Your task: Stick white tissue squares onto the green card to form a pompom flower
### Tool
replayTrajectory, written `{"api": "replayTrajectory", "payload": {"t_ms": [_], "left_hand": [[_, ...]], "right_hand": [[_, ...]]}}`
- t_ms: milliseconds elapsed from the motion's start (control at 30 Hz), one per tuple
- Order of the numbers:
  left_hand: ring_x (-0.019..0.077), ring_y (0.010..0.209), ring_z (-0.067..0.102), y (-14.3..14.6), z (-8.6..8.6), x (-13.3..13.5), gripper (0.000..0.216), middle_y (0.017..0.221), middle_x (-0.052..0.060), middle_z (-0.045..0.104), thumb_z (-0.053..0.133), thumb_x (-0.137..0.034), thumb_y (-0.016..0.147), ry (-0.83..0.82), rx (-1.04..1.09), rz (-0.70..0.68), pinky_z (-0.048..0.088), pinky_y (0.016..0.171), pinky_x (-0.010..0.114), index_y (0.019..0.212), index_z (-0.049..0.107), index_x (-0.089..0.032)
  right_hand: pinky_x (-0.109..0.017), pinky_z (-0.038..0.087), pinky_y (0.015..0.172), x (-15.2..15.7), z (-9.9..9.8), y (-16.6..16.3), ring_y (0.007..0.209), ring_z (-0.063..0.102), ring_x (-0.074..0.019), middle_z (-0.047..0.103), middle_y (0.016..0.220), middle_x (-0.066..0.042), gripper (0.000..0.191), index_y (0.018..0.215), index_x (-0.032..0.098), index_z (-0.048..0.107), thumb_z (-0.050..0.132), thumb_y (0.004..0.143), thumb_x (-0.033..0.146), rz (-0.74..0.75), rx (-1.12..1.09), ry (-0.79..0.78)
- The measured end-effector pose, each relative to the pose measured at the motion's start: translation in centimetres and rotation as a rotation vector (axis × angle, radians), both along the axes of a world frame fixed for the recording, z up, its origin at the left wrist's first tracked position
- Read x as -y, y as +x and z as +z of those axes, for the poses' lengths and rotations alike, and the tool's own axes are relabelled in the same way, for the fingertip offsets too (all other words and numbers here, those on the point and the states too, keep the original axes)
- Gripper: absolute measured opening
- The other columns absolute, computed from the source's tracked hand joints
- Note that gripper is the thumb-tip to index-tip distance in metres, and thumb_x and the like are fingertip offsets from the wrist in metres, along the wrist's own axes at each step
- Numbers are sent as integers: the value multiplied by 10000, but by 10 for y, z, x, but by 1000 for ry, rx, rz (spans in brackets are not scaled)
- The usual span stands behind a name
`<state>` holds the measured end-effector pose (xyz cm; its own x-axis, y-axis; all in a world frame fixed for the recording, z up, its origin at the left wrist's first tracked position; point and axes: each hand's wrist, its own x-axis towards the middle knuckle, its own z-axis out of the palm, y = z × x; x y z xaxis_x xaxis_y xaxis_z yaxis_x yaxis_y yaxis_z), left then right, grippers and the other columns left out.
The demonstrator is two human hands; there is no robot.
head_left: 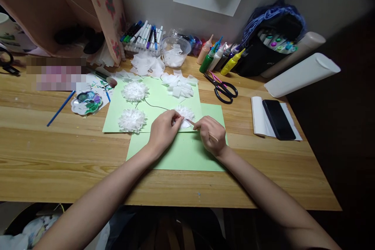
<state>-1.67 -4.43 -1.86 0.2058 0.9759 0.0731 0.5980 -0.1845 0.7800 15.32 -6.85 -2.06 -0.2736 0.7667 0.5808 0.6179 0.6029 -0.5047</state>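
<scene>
My left hand is closed in a pinch at the near left edge of a fluffy white paper flower; whatever lies between its fingertips is too small to make out. In my right fist is a slim wooden stick, its dark tip touching or just over the same flower. This flower lies on a light green paper sheet. Two more white paper flowers, an upper one and a lower one, sit on the sheet's left side. A thin dark curved line runs between the flowers.
White tissue squares lie along the sheet's back edge. Behind are a clear bowl, markers and paint bottles. Black-handled scissors and a phone lie to the right. A paint palette and blue brush lie left.
</scene>
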Motion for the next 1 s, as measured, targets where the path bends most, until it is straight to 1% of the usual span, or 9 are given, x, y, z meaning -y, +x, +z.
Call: {"api": "replayTrajectory", "payload": {"t_ms": [133, 233, 333, 400, 500, 600, 833, 1000], "left_hand": [[141, 700, 553, -1, -1, 1, 109, 786, 7, 642, 528, -267, 851, 15, 33, -14, 404, 634, 268, 820, 602, -194], [141, 709, 561, -2, -2, 1, 105, 790, 7, 643, 528, -263, 848, 20, 39, -24, 410, 641, 266, 826, 603, -193], [141, 697, 557, -3, -2, 1, 100, 784, 11, 638, 523, -249, 845, 23, 22, -31, 409, 635, 264, 824, 603, -193], [140, 690, 553, -2, -2, 1, 97, 781, 11, 635, 519, -235, 840, 31, 15, -28, 404, 630, 262, 824, 605, -193], [139, 685, 554, -2, -2, 1, 105, 779, 10, 639, 508, -226, 841, 34, 16, -13, 397, 618, 263, 823, 605, -192], [143, 692, 557, -1, -1, 1, 116, 784, 12, 644, 497, -230, 849, 27, 10, -7, 396, 618, 266, 828, 604, -192], [137, 712, 560, -1, -2, 1, 112, 799, 3, 644, 496, -242, 858, 29, 11, -12, 395, 627, 259, 834, 595, -196], [140, 717, 564, -1, -2, 1, 114, 804, 8, 648, 499, -247, 860, 27, 5, -12, 393, 626, 260, 832, 595, -192]], "right_hand": [[-294, 407, 571, -11, 10, -7, 543, 534, -146, 562, 587, -25, 415, 630, 210, 522, 291, 970, 264, -138, -85, -145], [-278, 388, 528, -22, 18, -13, 485, 519, -132, 534, 510, -4, 466, 583, 203, 537, 335, 964, 378, -244, -171, -279], [-266, 377, 487, -27, 21, -13, 461, 512, -127, 527, 475, 4, 482, 565, 198, 559, 397, 928, 471, -255, -276, -376], [-260, 380, 470, -26, 19, -10, 468, 519, -125, 540, 489, -1, 488, 562, 194, 568, 411, 917, 490, -240, -379, -402], [-255, 377, 444, -19, 12, -4, 453, 503, -116, 537, 495, -3, 504, 564, 192, 573, 384, 929, 484, -249, -550, -399], [-255, 377, 435, -13, 7, -1, 444, 487, -112, 536, 495, -3, 509, 575, 193, 581, 354, 943, 461, -239, -612, -383], [-254, 426, 525, -9, 5, -3, 493, 514, -96, 585, 565, 2, 479, 580, 190, 582, 333, 967, 324, -150, -398, -246], [-251, 424, 524, -11, 4, -3, 499, 520, -98, 568, 553, 6, 471, 580, 191, 574, 330, 969, 292, -183, -371, -222]]}}
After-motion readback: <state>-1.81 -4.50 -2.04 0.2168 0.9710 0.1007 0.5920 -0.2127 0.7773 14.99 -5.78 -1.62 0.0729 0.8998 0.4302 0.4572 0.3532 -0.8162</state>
